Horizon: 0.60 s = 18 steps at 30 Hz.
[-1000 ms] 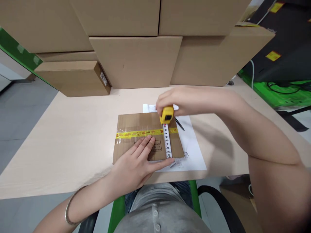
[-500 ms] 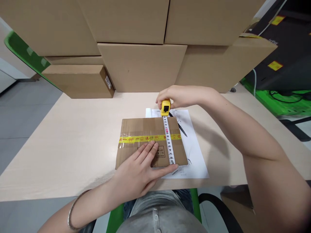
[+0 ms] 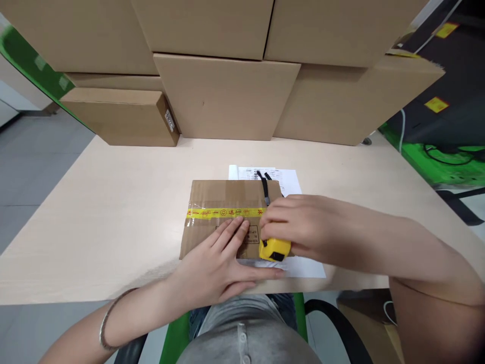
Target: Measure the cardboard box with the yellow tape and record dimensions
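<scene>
A flat cardboard parcel (image 3: 223, 194) lies on the desk, with yellow printed tape (image 3: 212, 213) across its middle. My left hand (image 3: 222, 260) rests on its front part with fingers stretched out, the thumb pointing right just off the near edge. My right hand (image 3: 286, 225) is wrapped round a yellow tape measure (image 3: 275, 249) over the parcel's near right corner. No blade shows from the tape measure. Its black strap (image 3: 264, 188) trails over the parcel's far edge. Under the parcel lie white paper sheets (image 3: 308, 268) with writing, partly covered.
Large cardboard boxes (image 3: 227, 98) are stacked along the back of the desk (image 3: 125, 217). A smaller carton (image 3: 129, 119) stands at the back left. On the right is a dark machine (image 3: 428, 121) with yellow labels, beside a green surface with a black cable.
My right hand has come from beyond the far edge to the near right corner with the tape measure. The blade that lay across the parcel is out of sight. My left hand has barely moved.
</scene>
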{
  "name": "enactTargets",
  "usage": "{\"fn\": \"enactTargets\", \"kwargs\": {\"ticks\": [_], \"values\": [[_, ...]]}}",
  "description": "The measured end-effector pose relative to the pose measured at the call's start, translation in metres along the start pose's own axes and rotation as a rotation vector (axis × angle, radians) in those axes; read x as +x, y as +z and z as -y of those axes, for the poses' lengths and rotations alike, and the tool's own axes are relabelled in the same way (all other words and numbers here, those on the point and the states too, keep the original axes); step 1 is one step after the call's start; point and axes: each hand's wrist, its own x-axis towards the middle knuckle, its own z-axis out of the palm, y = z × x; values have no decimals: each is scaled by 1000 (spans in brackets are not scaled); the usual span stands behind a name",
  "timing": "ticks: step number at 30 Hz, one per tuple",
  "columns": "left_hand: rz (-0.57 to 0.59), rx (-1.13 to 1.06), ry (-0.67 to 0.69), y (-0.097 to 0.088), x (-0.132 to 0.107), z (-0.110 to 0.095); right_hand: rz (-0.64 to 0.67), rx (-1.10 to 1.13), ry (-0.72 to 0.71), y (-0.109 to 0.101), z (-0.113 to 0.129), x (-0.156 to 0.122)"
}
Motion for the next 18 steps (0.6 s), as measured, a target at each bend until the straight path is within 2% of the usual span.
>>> {"fn": "enactTargets", "kwargs": {"ticks": [2,4,7,9,10,12,13,15,16,17,18], "values": [[-33,-64,5,-1,1,2,-16,32,-5,4,3,-5],[-101,-170,14,-4,-2,4,-23,60,58,-2,1,-12],[-330,-356,-18,-11,-14,11,-109,114,242,-18,-12,-30],[-540,-491,-168,-11,-25,21,-268,198,364,-23,-29,-46],[-641,-575,-298,-10,-31,29,-370,268,422,-22,-40,-55],[-812,-755,-662,0,-38,46,-559,474,559,-15,-61,-69],[-833,-871,-843,6,-39,55,-630,576,631,-9,-71,-74],[-755,-1178,-1127,20,-36,69,-672,722,747,5,-83,-77],[-680,-1319,-1186,26,-33,74,-635,762,774,11,-85,-75],[-609,-1430,-1172,31,-29,77,-577,784,778,17,-84,-71],[-581,-1499,-1099,34,-24,77,-519,793,763,22,-81,-66]]}}
